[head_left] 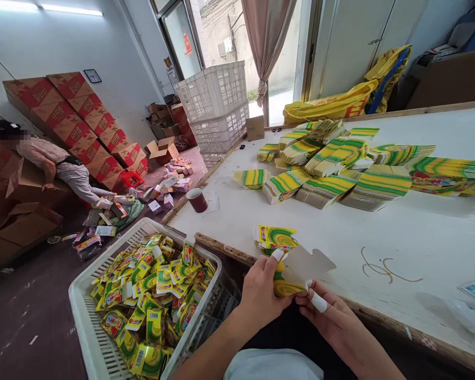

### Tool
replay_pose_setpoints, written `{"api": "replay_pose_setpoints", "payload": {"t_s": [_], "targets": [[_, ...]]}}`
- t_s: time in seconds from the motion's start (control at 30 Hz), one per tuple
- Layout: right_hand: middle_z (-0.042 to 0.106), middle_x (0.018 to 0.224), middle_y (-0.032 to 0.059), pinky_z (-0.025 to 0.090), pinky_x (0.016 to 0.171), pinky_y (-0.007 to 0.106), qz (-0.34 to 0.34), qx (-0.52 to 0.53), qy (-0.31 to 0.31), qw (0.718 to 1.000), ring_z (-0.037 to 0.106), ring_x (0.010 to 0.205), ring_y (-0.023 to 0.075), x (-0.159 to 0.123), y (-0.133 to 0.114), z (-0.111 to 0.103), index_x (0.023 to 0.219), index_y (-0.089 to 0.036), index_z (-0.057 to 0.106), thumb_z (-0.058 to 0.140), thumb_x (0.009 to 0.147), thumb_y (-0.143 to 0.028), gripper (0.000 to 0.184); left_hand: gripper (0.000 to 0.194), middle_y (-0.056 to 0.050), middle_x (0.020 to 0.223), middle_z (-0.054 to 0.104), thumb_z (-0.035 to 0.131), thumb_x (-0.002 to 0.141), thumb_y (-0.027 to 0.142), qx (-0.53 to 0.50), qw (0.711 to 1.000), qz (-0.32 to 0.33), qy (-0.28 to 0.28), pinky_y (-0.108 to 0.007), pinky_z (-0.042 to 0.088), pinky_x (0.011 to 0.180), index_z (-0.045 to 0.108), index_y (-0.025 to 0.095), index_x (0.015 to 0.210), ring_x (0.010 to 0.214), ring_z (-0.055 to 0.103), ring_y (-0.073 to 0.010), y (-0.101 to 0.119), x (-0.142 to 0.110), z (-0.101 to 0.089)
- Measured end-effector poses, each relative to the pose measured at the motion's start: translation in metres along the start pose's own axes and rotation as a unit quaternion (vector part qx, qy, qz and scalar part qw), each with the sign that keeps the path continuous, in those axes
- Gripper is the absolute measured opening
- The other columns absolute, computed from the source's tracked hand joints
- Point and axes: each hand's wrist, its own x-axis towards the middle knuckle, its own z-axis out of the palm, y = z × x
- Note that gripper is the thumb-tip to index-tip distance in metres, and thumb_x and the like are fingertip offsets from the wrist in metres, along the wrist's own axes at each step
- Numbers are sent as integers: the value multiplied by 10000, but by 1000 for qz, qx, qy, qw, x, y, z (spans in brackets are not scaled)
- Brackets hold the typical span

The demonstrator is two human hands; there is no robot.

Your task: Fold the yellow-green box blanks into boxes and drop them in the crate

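Note:
My left hand [261, 287] and my right hand [328, 316] both grip one small yellow-green carton [291, 272] at the near edge of the white table [419, 237]. Its grey inner flap is open and points right. Tape wraps a fingertip on each hand. A short stack of flat cartons [275, 236] lies on the table just beyond my left hand. Below left stands a white basket [83, 311] filled with folded yellow-green cartons [154, 295].
Many stacks of flat cartons [340, 169] cover the far table, with a dark red cup [197, 200] at its left edge. White crates [217, 100] stand by the window. A person [59, 166] bends over brown boxes at left, near red boxes [83, 121] and floor litter.

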Motion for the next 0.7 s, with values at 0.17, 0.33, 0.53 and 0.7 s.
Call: {"api": "replay_pose_setpoints", "payload": {"t_s": [0.17, 0.33, 0.53, 0.7], "targets": [[678, 764, 44, 485, 663, 318, -113, -107, 27, 987, 579, 688, 191, 2, -16, -7, 753, -218, 688, 774, 624, -565, 380, 912, -90, 1145, 553, 804, 619, 308, -28, 995, 40, -91, -422, 520, 871, 329, 224, 1393, 1031, 587, -280, -2, 1, -3], [722, 824, 52, 503, 643, 327, -37, -25, 2, 999, 618, 703, 209, 7, -16, -4, 853, -211, 723, 771, 664, -497, 346, 897, -73, 1153, 568, 819, 587, 333, -69, 986, 61, -137, -392, 523, 851, 337, 247, 1339, 1022, 613, -273, 1, -2, -3], [648, 668, -1, 492, 556, 262, -30, 70, -78, 994, 561, 584, 145, 12, 3, 0, 740, -234, 703, 751, 687, -537, 310, 585, -57, 937, 650, 703, 673, 376, -69, 995, 26, -68, -346, 528, 671, 336, 223, 1101, 788, 667, -248, -1, -3, -1], [640, 730, -1, 506, 694, 299, -96, 27, -89, 991, 574, 675, 157, 15, 10, -1, 872, -248, 703, 813, 634, -483, 352, 576, -45, 859, 640, 665, 708, 378, -72, 996, 13, -44, -319, 496, 606, 275, 224, 1103, 715, 653, -235, -2, -2, -1]]}}
